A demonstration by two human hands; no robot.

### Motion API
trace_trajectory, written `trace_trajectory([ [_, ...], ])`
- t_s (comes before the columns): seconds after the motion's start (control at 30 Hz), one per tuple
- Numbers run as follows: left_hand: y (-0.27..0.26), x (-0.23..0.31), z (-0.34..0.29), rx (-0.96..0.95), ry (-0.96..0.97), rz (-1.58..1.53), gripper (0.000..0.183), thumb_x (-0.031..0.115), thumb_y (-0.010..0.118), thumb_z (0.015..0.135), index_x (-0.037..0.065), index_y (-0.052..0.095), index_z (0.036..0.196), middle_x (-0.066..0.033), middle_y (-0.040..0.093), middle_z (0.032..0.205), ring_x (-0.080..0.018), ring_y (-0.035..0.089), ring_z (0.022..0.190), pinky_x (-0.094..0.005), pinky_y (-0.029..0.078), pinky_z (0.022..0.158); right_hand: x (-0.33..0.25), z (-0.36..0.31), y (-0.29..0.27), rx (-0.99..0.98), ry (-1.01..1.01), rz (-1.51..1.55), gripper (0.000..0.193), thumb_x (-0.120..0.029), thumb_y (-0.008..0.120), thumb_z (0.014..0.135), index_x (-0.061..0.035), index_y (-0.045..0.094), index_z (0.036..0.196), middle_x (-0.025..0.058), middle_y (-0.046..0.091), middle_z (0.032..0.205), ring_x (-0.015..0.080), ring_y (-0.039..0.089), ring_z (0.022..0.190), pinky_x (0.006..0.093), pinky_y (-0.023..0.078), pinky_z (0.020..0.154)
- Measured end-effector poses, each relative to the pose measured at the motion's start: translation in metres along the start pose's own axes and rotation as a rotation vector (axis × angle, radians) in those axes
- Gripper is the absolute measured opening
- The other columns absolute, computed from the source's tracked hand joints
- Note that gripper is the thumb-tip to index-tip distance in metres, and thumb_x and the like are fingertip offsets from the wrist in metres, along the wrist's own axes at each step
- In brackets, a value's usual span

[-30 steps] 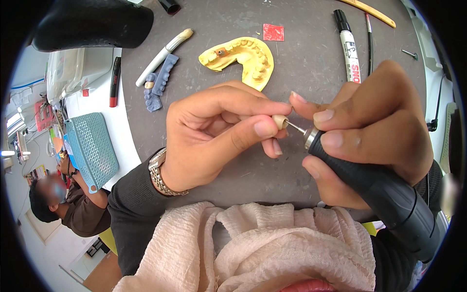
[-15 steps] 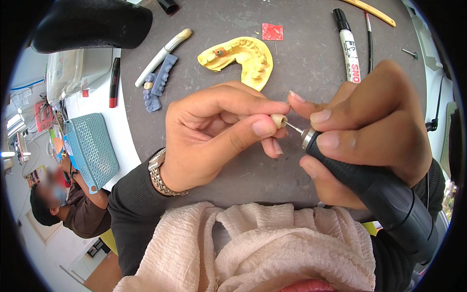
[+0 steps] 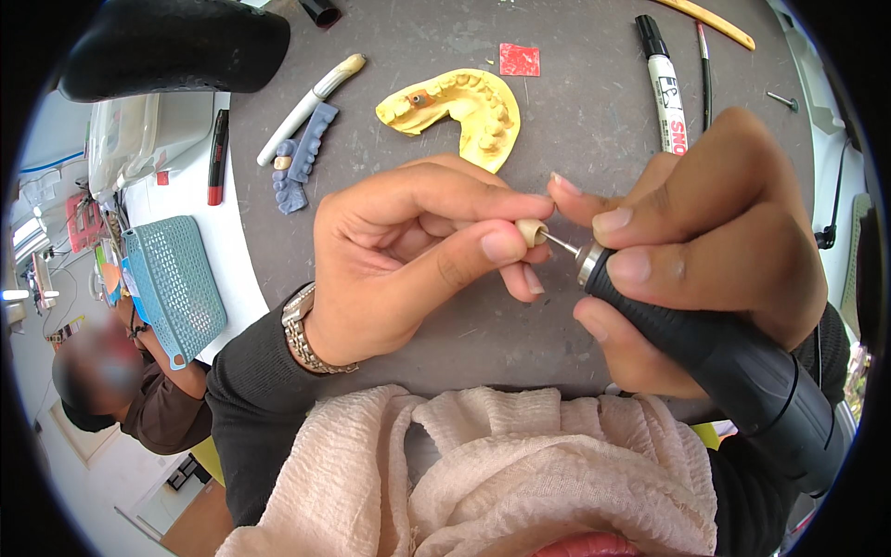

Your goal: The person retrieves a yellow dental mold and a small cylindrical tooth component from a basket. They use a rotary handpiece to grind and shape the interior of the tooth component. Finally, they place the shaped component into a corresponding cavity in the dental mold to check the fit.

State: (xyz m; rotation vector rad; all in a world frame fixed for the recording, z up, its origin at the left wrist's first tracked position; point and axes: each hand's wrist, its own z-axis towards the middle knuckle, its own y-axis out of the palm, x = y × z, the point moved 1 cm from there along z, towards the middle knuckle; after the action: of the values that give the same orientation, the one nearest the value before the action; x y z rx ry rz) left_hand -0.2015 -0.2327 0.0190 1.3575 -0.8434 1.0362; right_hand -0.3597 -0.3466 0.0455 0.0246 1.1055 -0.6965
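Note:
Between the thumb and fingers of my left hand (image 3: 399, 251) is a small cream dental crown (image 3: 531, 231), its hollow side facing right. My right hand (image 3: 715, 251) is wrapped round a black rotary handpiece (image 3: 719, 362) with a silver collar. The thin bur (image 3: 561, 244) at its end reaches to the crown's opening; how deep the tip sits I cannot tell. My two index fingers nearly meet above the crown. Beyond my hands lies a yellow dental arch model (image 3: 487, 111), with a brownish patch and a small metal piece at its left end.
Left of the model lie blue-grey tooth model pieces (image 3: 311, 144) and a white stick (image 3: 311, 111). A red square (image 3: 519, 60), a white marker (image 3: 665, 93) and a thin brush (image 3: 705, 79) lie farther back. A teal basket (image 3: 176, 288) stands left, near another person (image 3: 158, 399).
The handpiece and my right hand have shifted very slightly, the handpiece's rear end a little to the right. My left hand and the crown look almost still. The other person's head has moved slightly.

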Motion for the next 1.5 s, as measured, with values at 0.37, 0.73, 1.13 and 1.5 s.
trace_trajectory([
  [0.37,-0.001,0.005,0.000,0.008,-0.083,0.085,0.020,0.011,0.057,0.087,-0.005,0.057,0.100,-0.0133,0.056,0.086,-0.0127,0.055,0.061,-0.0217,0.046,0.051,0.005,-0.005,-0.005,0.000,-0.052,0.092,0.033,0.000,0.068,0.068,-0.0062,0.049,0.095,0.0113,0.045,0.091,0.0082,0.044,0.058,0.0386,0.055,0.081],
  [0.73,0.001,0.004,-0.004,0.001,-0.095,0.031,0.021,0.014,0.054,0.089,-0.004,0.056,0.100,-0.0121,0.056,0.083,-0.0133,0.055,0.059,-0.0220,0.047,0.050,-0.001,-0.009,-0.007,-0.035,0.033,0.089,0.030,-0.003,0.066,0.072,-0.0066,0.046,0.094,0.0092,0.043,0.092,0.0064,0.044,0.061,0.0400,0.053,0.085],
  [1.13,0.000,0.005,-0.002,0.003,-0.149,0.007,0.022,0.015,0.053,0.090,-0.004,0.055,0.100,-0.0112,0.055,0.083,-0.0119,0.054,0.060,-0.0216,0.047,0.050,0.009,-0.009,-0.013,-0.072,0.082,0.153,0.029,-0.007,0.067,0.070,-0.0095,0.047,0.090,0.0074,0.045,0.090,0.0054,0.044,0.061,0.0389,0.053,0.085],
  [1.5,0.001,0.002,0.000,0.012,-0.101,0.046,0.020,0.016,0.055,0.089,-0.001,0.055,0.100,-0.0124,0.055,0.085,-0.0132,0.056,0.063,-0.0221,0.048,0.054,0.010,-0.011,-0.010,-0.025,0.088,0.180,0.027,-0.009,0.070,0.070,-0.0089,0.048,0.087,0.0065,0.044,0.088,0.0063,0.048,0.063,0.0386,0.054,0.084],
])
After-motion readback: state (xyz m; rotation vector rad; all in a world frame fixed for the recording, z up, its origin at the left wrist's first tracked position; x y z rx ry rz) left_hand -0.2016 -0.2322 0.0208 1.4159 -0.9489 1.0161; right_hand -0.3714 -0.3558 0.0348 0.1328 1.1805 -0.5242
